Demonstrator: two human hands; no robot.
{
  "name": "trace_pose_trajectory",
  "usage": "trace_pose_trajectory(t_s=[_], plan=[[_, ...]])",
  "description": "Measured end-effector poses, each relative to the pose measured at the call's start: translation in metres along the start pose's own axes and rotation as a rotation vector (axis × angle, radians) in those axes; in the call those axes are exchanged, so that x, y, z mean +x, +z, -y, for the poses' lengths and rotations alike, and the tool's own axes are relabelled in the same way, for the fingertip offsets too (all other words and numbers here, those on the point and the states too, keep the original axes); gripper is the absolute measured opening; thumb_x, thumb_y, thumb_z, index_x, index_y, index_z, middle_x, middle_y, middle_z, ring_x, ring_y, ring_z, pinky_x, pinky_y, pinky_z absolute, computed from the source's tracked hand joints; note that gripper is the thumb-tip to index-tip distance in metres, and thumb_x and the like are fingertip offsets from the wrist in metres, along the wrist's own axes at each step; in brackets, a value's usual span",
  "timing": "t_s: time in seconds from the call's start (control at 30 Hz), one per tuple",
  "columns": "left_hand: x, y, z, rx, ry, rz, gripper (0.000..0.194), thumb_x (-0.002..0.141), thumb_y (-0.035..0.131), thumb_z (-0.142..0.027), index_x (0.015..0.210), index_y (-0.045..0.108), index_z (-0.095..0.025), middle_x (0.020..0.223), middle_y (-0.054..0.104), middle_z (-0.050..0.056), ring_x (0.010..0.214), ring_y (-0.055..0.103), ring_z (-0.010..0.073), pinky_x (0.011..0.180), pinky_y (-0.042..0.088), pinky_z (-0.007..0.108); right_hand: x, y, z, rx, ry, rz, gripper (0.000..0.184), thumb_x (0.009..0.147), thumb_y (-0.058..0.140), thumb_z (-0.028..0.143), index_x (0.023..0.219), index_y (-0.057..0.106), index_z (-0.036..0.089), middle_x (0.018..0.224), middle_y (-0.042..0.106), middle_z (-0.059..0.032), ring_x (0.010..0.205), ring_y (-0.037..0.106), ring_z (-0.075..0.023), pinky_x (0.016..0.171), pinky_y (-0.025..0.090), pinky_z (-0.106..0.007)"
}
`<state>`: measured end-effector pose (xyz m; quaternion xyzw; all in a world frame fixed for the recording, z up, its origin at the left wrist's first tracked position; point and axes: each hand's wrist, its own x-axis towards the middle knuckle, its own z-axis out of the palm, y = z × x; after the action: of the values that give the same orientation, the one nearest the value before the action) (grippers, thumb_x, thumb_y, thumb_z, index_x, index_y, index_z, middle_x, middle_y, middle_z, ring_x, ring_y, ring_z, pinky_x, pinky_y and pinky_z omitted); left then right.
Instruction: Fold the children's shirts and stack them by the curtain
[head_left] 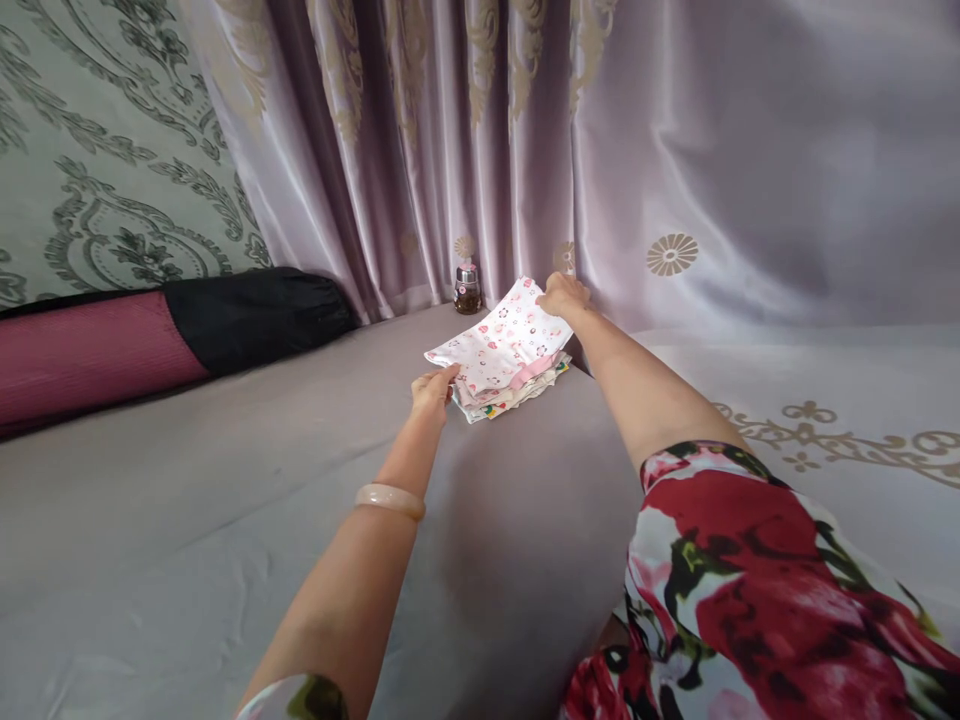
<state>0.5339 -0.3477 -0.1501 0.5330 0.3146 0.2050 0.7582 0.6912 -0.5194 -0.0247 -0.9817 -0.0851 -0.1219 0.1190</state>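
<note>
A white cloth with small pink and red prints (501,335) lies over a stack of folded cloths (517,398) on the grey bed sheet. Its far right side is lifted, and my right hand (564,297) is closed on that corner. My left hand (435,388) is at the cloth's near left edge, fingers pinched together on it. A pink band shows along the front edge, and the lower cloths carry green and yellow patches. Just behind the cloth stands a small dark jar with a shiny lid (467,290).
Grey sheet (225,500) spreads across the left and front. A long maroon and black bundle (180,335) lies along the patterned wall. Lilac curtains (450,150) hang behind the jar and down the right side, where pale patterned fabric (825,430) spreads out.
</note>
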Motion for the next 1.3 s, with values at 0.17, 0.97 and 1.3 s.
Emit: trace_pose_trajectory(t_s=[0.17, 0.97, 1.3], plan=[[0.008, -0.004, 0.017, 0.047, 0.041, -0.024, 0.020, 0.060, 0.079, -0.026, 0.061, 0.061, -0.015, 0.046, 0.046, -0.006, 0.041, 0.036, 0.0061, 0.044, 0.030, 0.021, 0.000, 0.010, 0.000, 0.006, 0.011, 0.027, 0.034, 0.091, 0.062, 0.023, 0.121, 0.065, 0.009, 0.125, 0.061, -0.0212, 0.119, 0.057, -0.0314, 0.097, 0.045, -0.041], [-0.013, -0.007, 0.055, 0.838, 0.798, -0.055, 0.034, 0.093, 0.049, -0.039, 0.117, 0.068, -0.025, 0.136, 0.061, 0.006, 0.126, 0.045, 0.0302, 0.107, 0.035, 0.046, 0.004, 0.087, -0.002, -0.013, -0.081, 0.131, 0.039, 0.094, 0.046, 0.019, 0.131, 0.059, 0.016, 0.138, 0.055, -0.0176, 0.127, 0.053, -0.0289, 0.102, 0.043, -0.039], [-0.014, -0.005, 0.057, 0.977, 0.725, 0.002, 0.039, 0.088, 0.054, -0.037, 0.126, 0.064, -0.031, 0.149, 0.049, 0.004, 0.137, 0.037, 0.0342, 0.112, 0.028, 0.053, -0.008, 0.124, -0.024, 0.050, -0.124, 0.246, 0.053, 0.101, 0.014, 0.040, 0.136, 0.051, 0.024, 0.156, 0.038, -0.0080, 0.138, 0.039, -0.0308, 0.113, 0.027, -0.056]])
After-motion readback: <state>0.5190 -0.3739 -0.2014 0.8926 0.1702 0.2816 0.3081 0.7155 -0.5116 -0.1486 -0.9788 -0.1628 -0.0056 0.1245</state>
